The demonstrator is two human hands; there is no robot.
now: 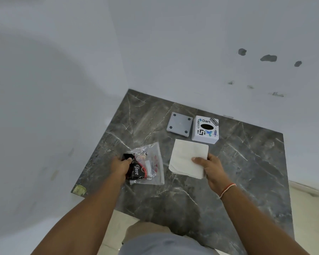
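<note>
A stack of white paper napkins (187, 157) is gripped by my right hand (210, 170) at its right edge, thumb on top, just above the dark marble counter (247, 162). My left hand (121, 167) grips the left end of a clear plastic bag (151, 162), which holds a black and red Dove wrapper (136, 170). Behind the napkins stands a white tissue box (205, 129) with stickers and an oval hole on top. A flat grey square lid (180, 124) with dark corner dots lies beside it on the left.
White walls meet behind the counter and close off its left side. The counter's front edge runs just before my body, with pale floor tiles (309, 218) to the right. Bare marble lies to the right of the box.
</note>
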